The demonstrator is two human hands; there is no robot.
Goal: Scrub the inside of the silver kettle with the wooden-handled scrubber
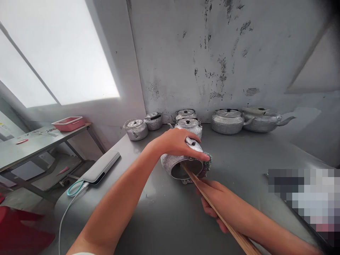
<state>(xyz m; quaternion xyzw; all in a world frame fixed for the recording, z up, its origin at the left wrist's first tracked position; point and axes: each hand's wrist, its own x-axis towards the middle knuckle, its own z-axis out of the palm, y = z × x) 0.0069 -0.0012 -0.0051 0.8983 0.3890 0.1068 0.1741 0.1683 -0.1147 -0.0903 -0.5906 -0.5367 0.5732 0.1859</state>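
A silvery metal teapot [168, 163] lies tipped on the grey table, its round mouth facing me. Over its upper side is my left hand [180, 143], fingers wrapped round the body near the spout. My right hand [212, 198] grips a long wooden stick [209, 202], whose far end goes inside the mouth; the tip in there is hidden. At the pot's right edge a greenish, fuzzy cord-like wrapping [208, 164] shows. Just behind stands another lidded teapot [189, 124], partly covered by my left hand.
More metal teapots [228, 121] line the wall at the back of the table [164, 216]. A white power bank [102, 167] with a cable lies at the left edge. Further left, a side table [34, 141] carries a pink basket [70, 123]. A blurred patch [313, 202] covers the right.
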